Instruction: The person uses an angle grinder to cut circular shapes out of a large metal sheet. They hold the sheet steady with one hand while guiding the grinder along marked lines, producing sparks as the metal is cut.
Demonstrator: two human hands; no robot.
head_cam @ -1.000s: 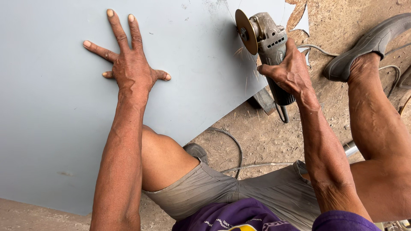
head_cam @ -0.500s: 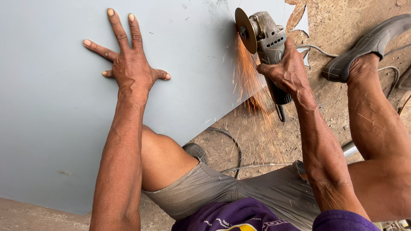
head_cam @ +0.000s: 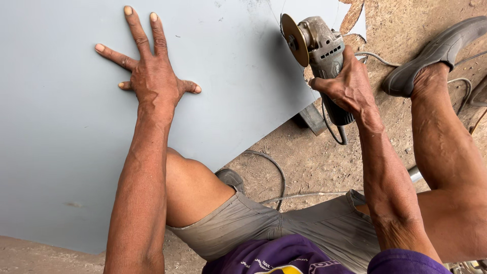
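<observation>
Grey sheet metal (head_cam: pixel 66 152) on dusty ground, angle grinder (head_cam: pixel 322 56) at its right edge.
Left hand (head_cam: pixel 149 73) flat on the smooth matte panel, fingers spread wide, gripping nothing; right hand (head_cam: pixel 347 86) wrapped tight around the scuffed grinder body, thin round disc (head_cam: pixel 294 33) on edge over the sheet's corner; coiled cable (head_cam: pixel 274 172) and grey shoe (head_cam: pixel 431 56) on gritty dirt.

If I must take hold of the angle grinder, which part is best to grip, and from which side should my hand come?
Grip the angle grinder around its slim dark rear body, as the right hand does now, coming from the cord end, nearest the person. The bare cutting disc sits at the far end by the grey sheet, so fingers should likely stay behind the metal head. The left hand lies flat on the sheet.
</observation>
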